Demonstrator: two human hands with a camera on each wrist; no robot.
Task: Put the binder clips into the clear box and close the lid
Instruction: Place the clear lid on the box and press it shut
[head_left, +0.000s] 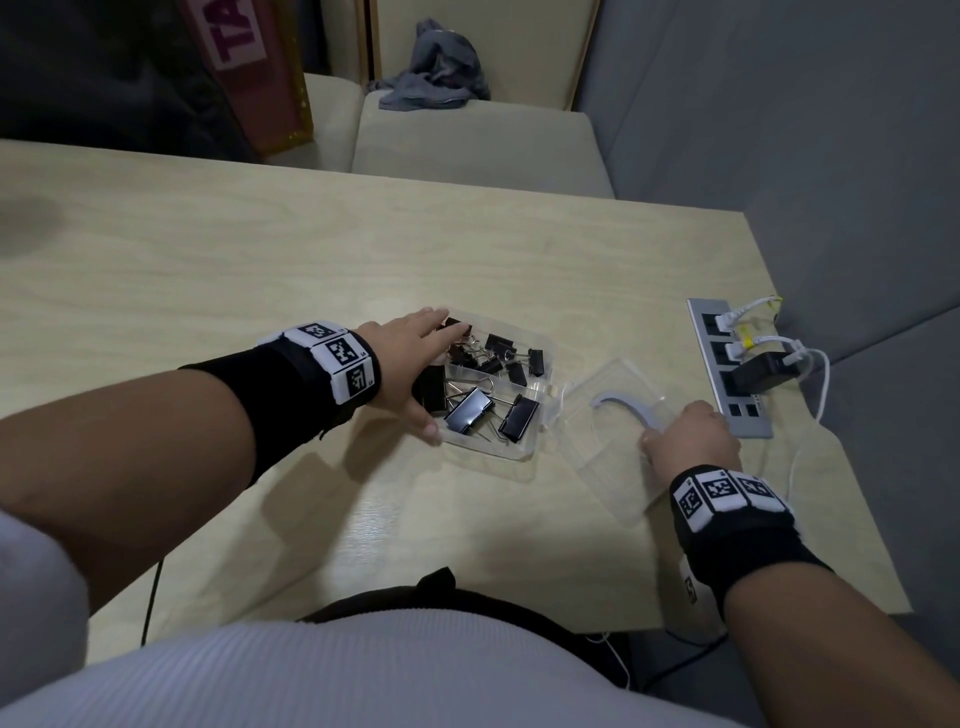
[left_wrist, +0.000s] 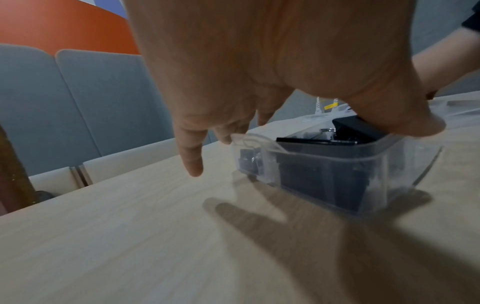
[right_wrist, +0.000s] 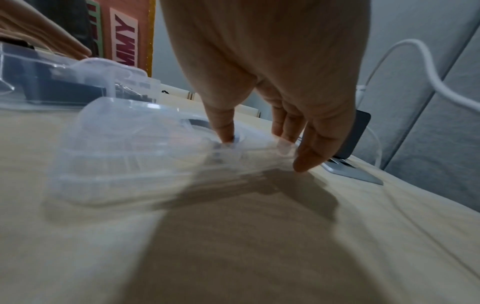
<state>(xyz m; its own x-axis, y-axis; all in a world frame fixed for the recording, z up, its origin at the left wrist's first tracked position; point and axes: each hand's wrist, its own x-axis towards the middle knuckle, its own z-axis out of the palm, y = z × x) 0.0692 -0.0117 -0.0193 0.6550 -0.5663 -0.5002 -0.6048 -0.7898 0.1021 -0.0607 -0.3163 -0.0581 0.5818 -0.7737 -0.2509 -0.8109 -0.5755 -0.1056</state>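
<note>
Binder clips (head_left: 485, 382) all boxed; lid (head_left: 615, 415) light, thin, flexible, best lifted by far edge. Left fingers (head_left: 434, 317) spread, steadying clear box (head_left: 524, 449); right fingers (right_wrist: 224, 131) pressing lid.

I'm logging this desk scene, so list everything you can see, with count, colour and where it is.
binder clips: about ten, exact count unclear, black with silver handles, inside the clear box
clear box: one, transparent, table centre, open
lid: one, clear with a grey handle, flat on the table, right of the box
table: one, light wood
power strip: one, grey, table's right edge, white cables and a black adapter plugged in
cloth: one, grey, on the bench beyond the table
left hand: fingers spread over the box's left side
right hand: fingertips on the lid
</note>
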